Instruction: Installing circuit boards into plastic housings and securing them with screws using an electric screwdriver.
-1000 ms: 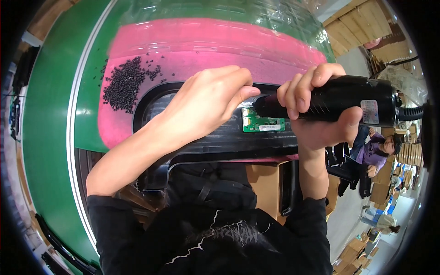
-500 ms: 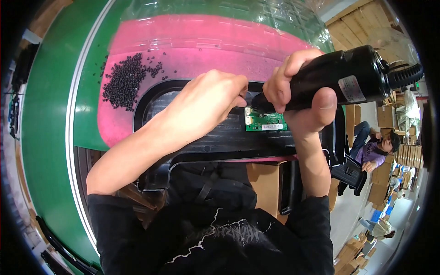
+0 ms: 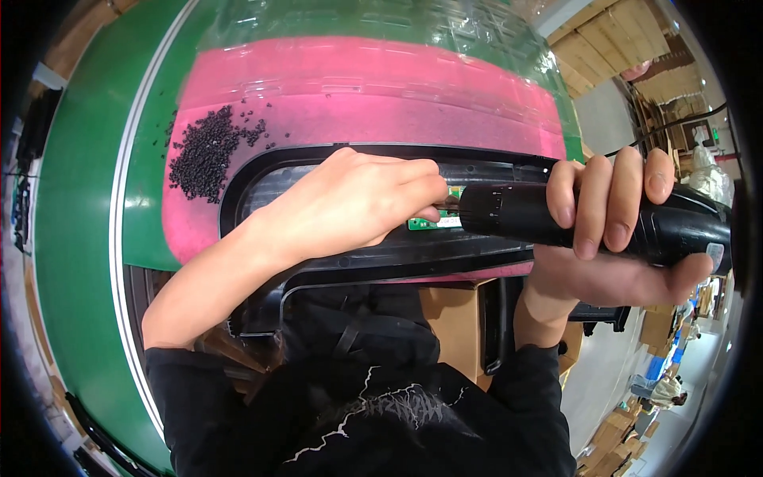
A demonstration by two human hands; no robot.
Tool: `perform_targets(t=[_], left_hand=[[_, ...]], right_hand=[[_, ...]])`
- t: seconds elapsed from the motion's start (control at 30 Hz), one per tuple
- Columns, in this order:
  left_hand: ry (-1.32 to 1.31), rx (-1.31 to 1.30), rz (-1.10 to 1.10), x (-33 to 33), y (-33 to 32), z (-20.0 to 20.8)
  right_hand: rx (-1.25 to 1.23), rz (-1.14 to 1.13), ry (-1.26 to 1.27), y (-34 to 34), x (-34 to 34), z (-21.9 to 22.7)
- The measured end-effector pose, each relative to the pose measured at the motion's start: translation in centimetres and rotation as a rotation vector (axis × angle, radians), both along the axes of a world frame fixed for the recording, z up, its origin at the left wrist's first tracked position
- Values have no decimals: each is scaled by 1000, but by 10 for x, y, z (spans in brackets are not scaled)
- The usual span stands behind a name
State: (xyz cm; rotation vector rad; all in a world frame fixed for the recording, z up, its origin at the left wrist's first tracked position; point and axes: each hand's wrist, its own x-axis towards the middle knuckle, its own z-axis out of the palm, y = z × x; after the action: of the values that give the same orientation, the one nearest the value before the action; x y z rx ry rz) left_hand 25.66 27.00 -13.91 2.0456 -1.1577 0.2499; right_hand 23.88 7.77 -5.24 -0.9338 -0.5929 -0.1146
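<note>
A black electric screwdriver [image 3: 517, 211] lies nearly level in my right hand [image 3: 612, 215], its fingers wrapped over the body and the thumb below. Its bit points left, to the fingertips of my left hand [image 3: 373, 195]. Those fingers are pinched together at the bit's tip; whatever is between them is hidden. Under them a green circuit board [image 3: 425, 224] shows in part, partly covered by my left hand and the screwdriver. The board sits inside a long black plastic housing [image 3: 373, 262] with a raised rim.
A heap of small black screws [image 3: 205, 155] lies on the pink mat [image 3: 318, 119], left of the housing. Clear plastic trays [image 3: 358, 60] stand at the back. The green table [image 3: 87, 199] reaches left. Cardboard boxes [image 3: 620, 40] and another person [image 3: 666, 392] are off to the right.
The screwdriver has swung from slanting down onto the board to nearly level, its body moving right and lower. My left hand has moved slightly right and down to meet the bit.
</note>
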Motion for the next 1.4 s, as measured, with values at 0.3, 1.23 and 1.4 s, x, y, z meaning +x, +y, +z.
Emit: perform_targets(t=[0.3,1.23,1.4], left_hand=[[-10,-233,-16,6,1,-1],[92,-137,103,4,2,-1],[107,63,227,3,2,7]], right_hand=[[-66,49,-55,-3,0,-17],[-222,-45,52,0,-7,-40],[-226,-30,71,4,-6,-49]])
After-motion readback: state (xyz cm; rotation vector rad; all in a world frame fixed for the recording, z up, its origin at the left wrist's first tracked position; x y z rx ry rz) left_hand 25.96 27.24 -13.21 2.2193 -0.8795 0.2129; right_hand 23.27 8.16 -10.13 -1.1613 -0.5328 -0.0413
